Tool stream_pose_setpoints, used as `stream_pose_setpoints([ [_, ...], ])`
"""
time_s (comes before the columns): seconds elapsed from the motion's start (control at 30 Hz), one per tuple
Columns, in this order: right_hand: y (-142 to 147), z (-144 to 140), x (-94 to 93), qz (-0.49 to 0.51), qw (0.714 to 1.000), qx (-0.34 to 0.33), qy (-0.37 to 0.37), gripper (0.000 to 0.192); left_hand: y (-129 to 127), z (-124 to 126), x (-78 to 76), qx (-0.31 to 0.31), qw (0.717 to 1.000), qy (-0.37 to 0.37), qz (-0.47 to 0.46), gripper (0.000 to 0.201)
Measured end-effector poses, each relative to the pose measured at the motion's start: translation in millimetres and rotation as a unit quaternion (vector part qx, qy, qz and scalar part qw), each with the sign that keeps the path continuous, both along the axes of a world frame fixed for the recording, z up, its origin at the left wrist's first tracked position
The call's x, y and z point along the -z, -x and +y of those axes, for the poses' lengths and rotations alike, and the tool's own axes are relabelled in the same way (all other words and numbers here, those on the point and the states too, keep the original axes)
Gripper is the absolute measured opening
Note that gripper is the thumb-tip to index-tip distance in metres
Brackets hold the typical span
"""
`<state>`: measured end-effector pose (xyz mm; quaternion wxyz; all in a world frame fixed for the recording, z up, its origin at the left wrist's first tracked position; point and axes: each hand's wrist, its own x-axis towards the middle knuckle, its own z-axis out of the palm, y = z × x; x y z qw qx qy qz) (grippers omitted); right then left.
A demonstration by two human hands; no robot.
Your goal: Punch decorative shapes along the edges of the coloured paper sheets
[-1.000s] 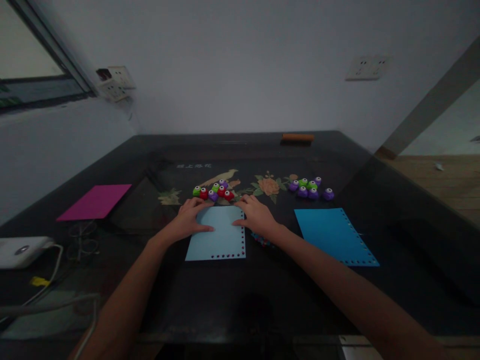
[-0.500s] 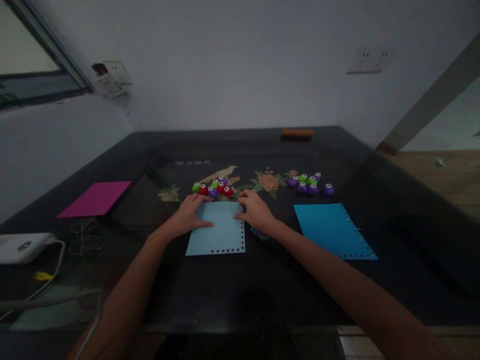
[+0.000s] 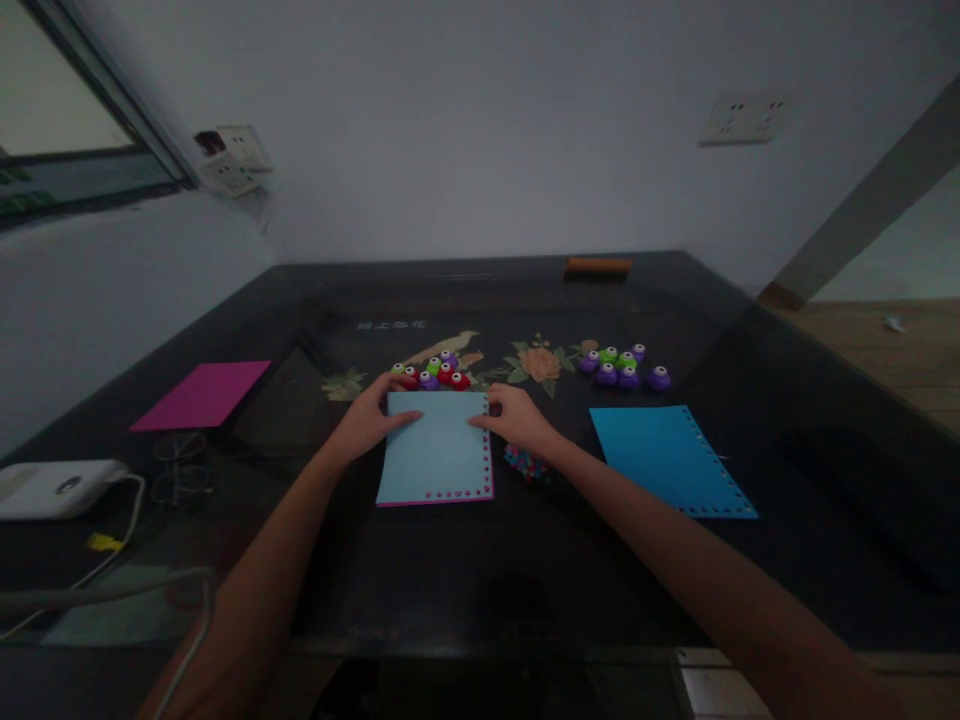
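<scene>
A light blue paper sheet (image 3: 435, 450) lies in front of me, with punched holes along its right edge and part of its near edge. A thin pink border at the near and right edges shows a pink sheet under it. My left hand (image 3: 371, 415) grips its far left corner, thumb on top and fingers over the far side. On the far right corner my right hand (image 3: 517, 415) does the same. Just beyond the sheet sits a cluster of red, green and purple eye-topped figures (image 3: 446, 373). Beside my right wrist is a small pile of red and blue bits (image 3: 525, 462).
To the right lies a blue sheet (image 3: 660, 455) with edge holes; behind it is another cluster of eye-topped figures (image 3: 619, 365). A pink sheet (image 3: 206, 393), eyeglasses (image 3: 180, 470) and a white device (image 3: 60, 490) with a cable are at left. An orange stick (image 3: 598, 266) lies at the back.
The light blue sheet has been shifted slightly away from me, and a pink edge now shows below it. Both hands have moved with its far corners. The view has turned slightly left.
</scene>
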<state>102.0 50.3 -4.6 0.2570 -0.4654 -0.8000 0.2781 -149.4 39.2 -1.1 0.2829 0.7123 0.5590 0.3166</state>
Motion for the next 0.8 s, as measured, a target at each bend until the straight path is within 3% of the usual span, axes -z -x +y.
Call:
stream_pose_setpoints([
  [0.2, -5, 4, -2.5, 0.161, 0.975, -0.005, 0.156, 0.009, -7, -4, -0.2, -0.029, 0.975, 0.096, -0.197, 0.051],
  [0.4, -13, 8, -15.2, 0.214, 0.962, 0.007, 0.171, 0.010, -20, -12, 3.8, -0.039, 0.964, 0.157, -0.212, 0.044],
  [0.47, -20, 10, -20.1, 0.226, 0.961, 0.018, 0.160, 0.010, -23, -14, 5.0, -0.016, 0.963, 0.160, -0.217, 0.039],
  [0.63, -47, 10, -27.0, 0.284, 0.948, 0.063, 0.133, 0.020, -38, -22, 2.1, 0.106, 0.961, 0.173, -0.190, 0.034],
  [0.8, -77, -13, -32.7, 0.295, 0.944, 0.099, 0.108, 0.029, -69, -31, -7.3, 0.147, 0.960, 0.161, -0.177, 0.038],
])
